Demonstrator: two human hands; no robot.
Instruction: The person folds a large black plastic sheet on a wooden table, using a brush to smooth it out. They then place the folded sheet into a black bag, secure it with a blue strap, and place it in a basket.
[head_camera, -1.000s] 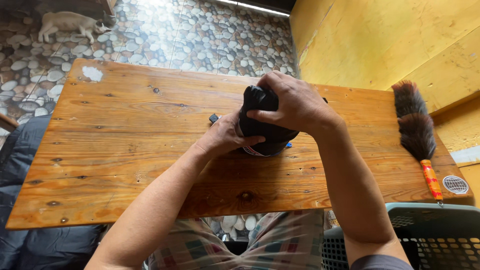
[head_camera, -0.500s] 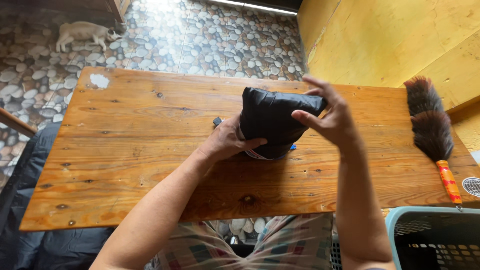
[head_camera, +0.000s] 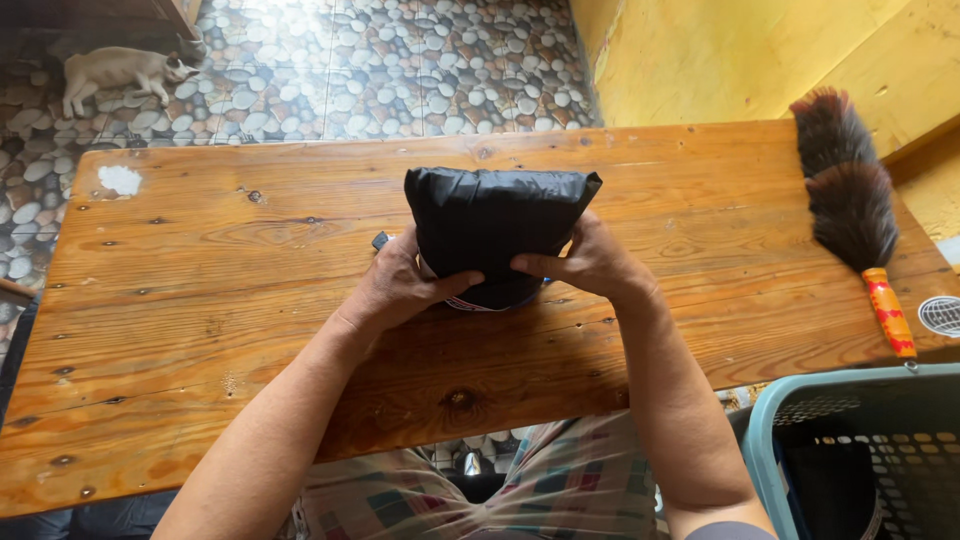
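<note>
While both hands are pressing in on it from below, the folded black cloth bundle (head_camera: 492, 228) is standing on the wooden table (head_camera: 200, 300) at the centre of the frame. The left hand (head_camera: 400, 285) and right hand (head_camera: 585, 262) are clamping its lower corners, thumbs nearly meeting. It looks soft, light and slightly slick, so gripping the sides seems best. At right, a feather duster (head_camera: 850, 200) is lying above a blue basket (head_camera: 770, 420).

bare wooden table (head_camera: 200, 300) left of the black bundle (head_camera: 495, 225), feather duster (head_camera: 850, 205) at right edge, basket (head_camera: 860, 450) below
</note>
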